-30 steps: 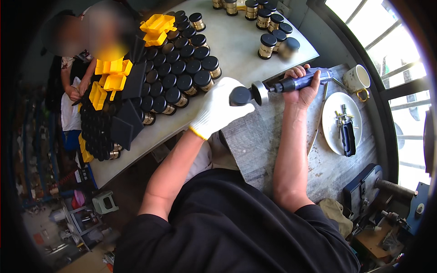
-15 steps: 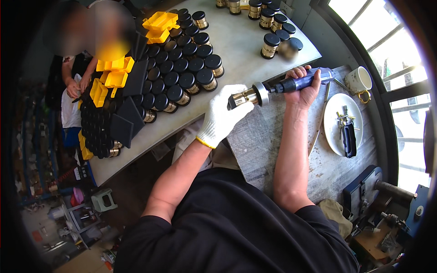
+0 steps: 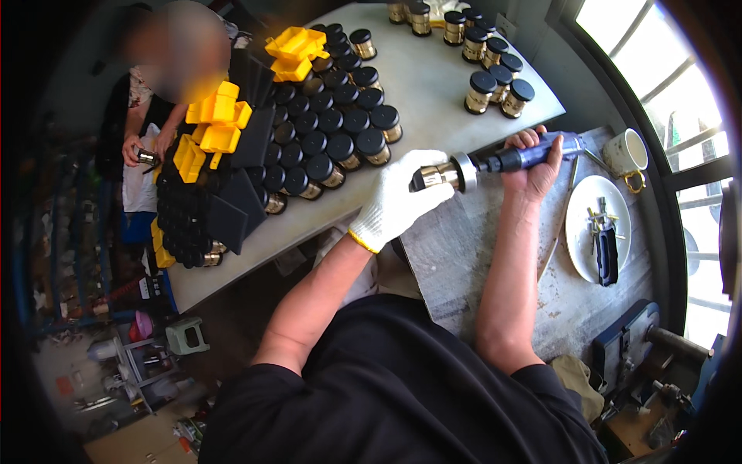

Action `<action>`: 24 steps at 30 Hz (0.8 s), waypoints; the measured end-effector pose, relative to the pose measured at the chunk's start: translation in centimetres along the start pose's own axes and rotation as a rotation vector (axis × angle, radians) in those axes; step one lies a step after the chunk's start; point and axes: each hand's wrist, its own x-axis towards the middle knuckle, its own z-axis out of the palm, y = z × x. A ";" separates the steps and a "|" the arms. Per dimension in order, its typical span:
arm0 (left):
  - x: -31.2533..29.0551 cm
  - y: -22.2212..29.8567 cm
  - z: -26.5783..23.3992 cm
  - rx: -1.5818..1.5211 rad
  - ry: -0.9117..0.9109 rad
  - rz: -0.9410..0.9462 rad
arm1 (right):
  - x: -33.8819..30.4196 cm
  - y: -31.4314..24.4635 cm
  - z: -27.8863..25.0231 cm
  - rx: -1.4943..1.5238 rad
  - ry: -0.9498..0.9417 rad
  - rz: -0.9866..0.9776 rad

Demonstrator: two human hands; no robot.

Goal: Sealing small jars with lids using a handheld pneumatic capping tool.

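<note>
In a white knit glove, my left hand grips a brass cylinder with a broad grey rim at its right end. My bare right hand is wrapped round a blue handheld power tool. The tool's dark tip meets the cylinder's rimmed end; whether it reaches inside is hidden. Both are held over the edge of the grey board. Many similar brass cylinders with black caps stand packed on the pale table to the left.
On the grey board at right are a white plate with small metal pieces and a black holder, and a mug. Yellow trays lie at left, where another person's hands hold a small part. A machine stands lower right.
The whole view has shifted, so everything sits further right. My grip on the cylinder and tool is the same. The other person's hands now show a small dark part.
</note>
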 end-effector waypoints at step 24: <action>20.5 -1.4 1.0 1.059 -0.376 0.072 | -0.3 0.3 1.0 -0.072 0.044 -0.079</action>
